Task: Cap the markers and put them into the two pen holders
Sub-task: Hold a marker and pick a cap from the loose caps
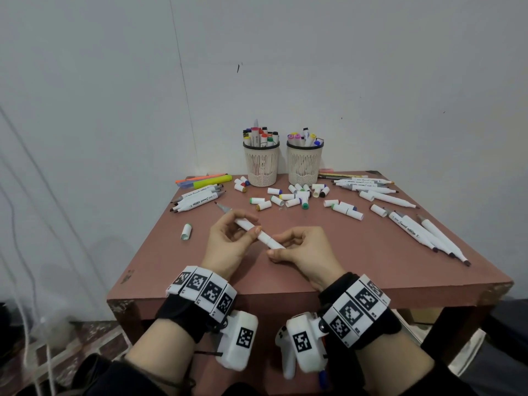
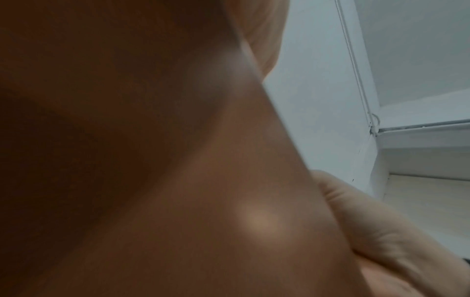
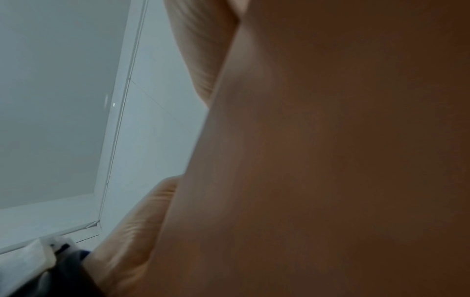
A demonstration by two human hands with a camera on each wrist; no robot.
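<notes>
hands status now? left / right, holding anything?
Left hand: fingers curled round the barrel of a white marker, far tip uncapped.
Right hand: pinching the near end of the same marker, where a white cap sits.

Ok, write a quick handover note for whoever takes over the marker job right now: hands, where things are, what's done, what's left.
Left hand grips the marker by its barrel; its far grey tip is bare.
Right hand pinches the cap end nearest the person.
Done: both pen holders at the back of the table already hold capped markers.
Left: uncapped markers at back left and right, loose caps in the middle.
</notes>
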